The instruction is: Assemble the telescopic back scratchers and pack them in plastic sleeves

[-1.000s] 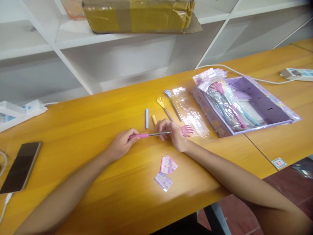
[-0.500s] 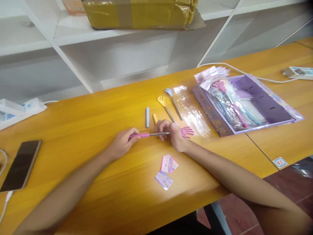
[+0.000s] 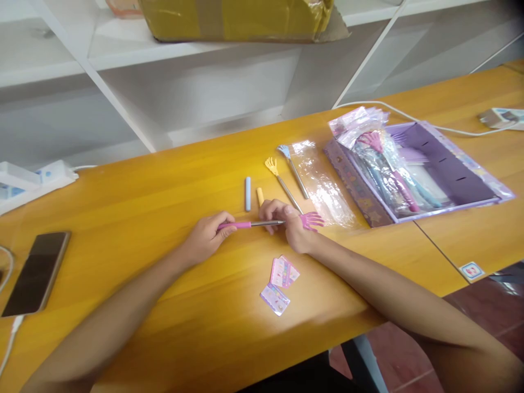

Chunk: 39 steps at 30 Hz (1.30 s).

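A pink back scratcher point(image 3: 267, 223) with a metal rod lies level between my two hands. My left hand point(image 3: 208, 236) is closed around its pink handle. Near the hand-shaped pink head, my right hand point(image 3: 289, 225) grips the rod, and the head sticks out past the wrist side. Beyond my right hand lie a yellow back scratcher head point(image 3: 271, 166) on a rod and a blue one point(image 3: 283, 151) on another rod. A loose blue handle point(image 3: 248, 194) and a yellow handle point(image 3: 260, 196), partly hidden by my fingers, rest beside them. Small printed cards point(image 3: 280, 284) lie nearer me.
A purple box point(image 3: 462, 169) holding bagged back scratchers point(image 3: 393, 174) stands at the right, with clear plastic wrap point(image 3: 327, 191) beside it. A phone point(image 3: 36, 273) and power strip point(image 3: 45, 183) are at the left. White shelves with a taped carton point(image 3: 245, 22) rise behind.
The view has shifted slightly. Both hands keep their hold on the pink back scratcher, and nothing on the table has visibly moved.
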Available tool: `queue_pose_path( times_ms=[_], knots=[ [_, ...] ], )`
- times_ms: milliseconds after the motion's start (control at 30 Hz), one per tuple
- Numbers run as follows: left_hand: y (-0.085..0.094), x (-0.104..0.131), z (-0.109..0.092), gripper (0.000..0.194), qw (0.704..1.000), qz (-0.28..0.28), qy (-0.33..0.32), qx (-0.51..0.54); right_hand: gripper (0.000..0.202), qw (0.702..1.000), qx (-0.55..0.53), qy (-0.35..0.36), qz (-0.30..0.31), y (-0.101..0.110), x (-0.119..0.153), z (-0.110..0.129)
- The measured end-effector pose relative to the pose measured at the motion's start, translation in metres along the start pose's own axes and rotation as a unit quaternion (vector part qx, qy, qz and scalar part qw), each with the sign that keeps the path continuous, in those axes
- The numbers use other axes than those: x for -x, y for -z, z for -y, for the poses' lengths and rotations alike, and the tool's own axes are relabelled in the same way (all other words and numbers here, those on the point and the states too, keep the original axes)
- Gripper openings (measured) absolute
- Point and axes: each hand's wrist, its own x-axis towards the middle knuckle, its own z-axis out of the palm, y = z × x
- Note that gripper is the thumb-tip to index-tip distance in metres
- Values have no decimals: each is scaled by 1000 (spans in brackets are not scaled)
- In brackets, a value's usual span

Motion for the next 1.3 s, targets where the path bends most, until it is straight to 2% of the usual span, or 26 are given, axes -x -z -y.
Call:
queue_pose_path(
  times_ms=[967,1067,1200,1300],
  knots=[
    [1,-1,-3,28,1000,19,-13,5,53,997,58,-4,52,-1,1,2],
    [0,-1,-5,30,1000,14,-14,9,56,998,41,-20,38,-1,0,2],
    [1,-2,-6,35,1000,1,-13,15,59,999,40,-4,-23,1,-8,7],
    [9,-2,-6,35,998,-50,-8,22,51,997,42,26,-61,6,-14,13]
  ],
)
